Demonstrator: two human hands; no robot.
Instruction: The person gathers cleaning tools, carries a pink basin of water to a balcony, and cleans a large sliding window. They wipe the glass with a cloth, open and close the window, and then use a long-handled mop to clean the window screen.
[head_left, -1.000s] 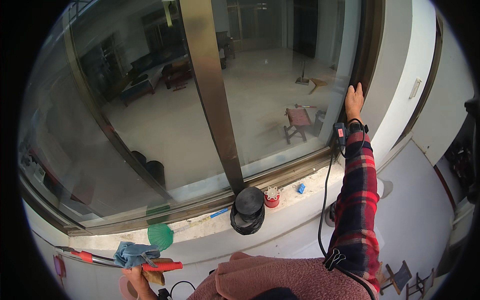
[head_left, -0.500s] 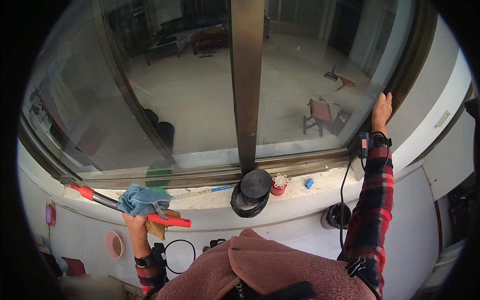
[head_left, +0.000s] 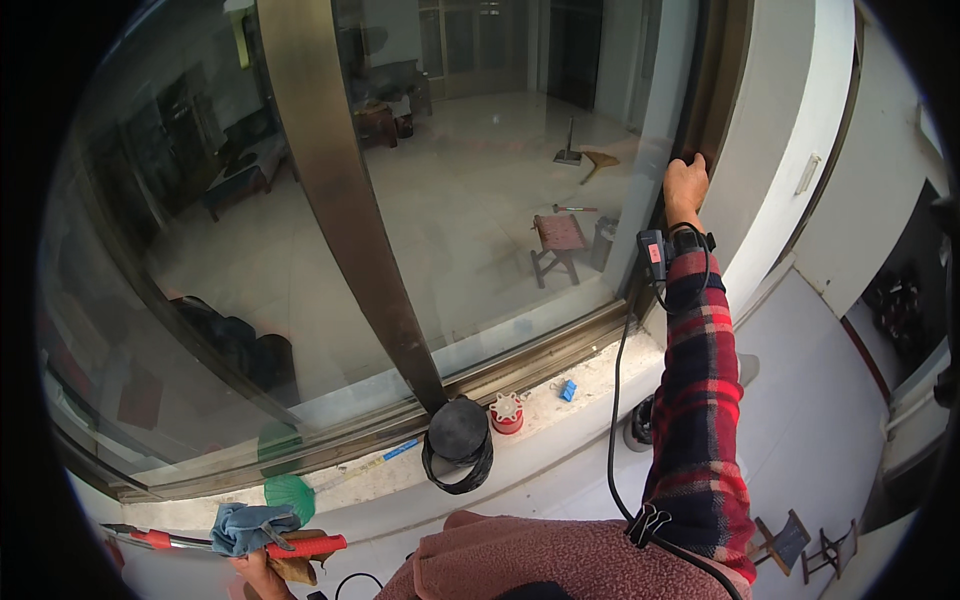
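Observation:
My right hand (head_left: 686, 185) reaches up to the right, closed with curled fingers against the dark window frame (head_left: 722, 90). Whether anything small is inside those fingers is hidden. At the lower left, my left hand (head_left: 262, 577) is wrapped round a metal pole with a red grip (head_left: 318, 546). A bunched blue cloth (head_left: 240, 528) lies over the pole, and a brown cloth (head_left: 292, 569) is bundled under the grip. Wide sliding window panes (head_left: 480, 230) stand before me, a brown upright (head_left: 345, 200) between them.
On the sill stand a black round container with a black bag (head_left: 458, 432), a red tin with a white star-shaped top (head_left: 507, 413), a small blue clip (head_left: 568, 390) and a green mesh item (head_left: 290, 497). Behind my right arm is a bucket (head_left: 638, 425). Folding stools (head_left: 785, 540) stand lower right.
The view has swung to the right, so the window and sill items sit further left. My right hand's fingers, earlier stretched against the frame, are now curled. My left hand still grips the pole.

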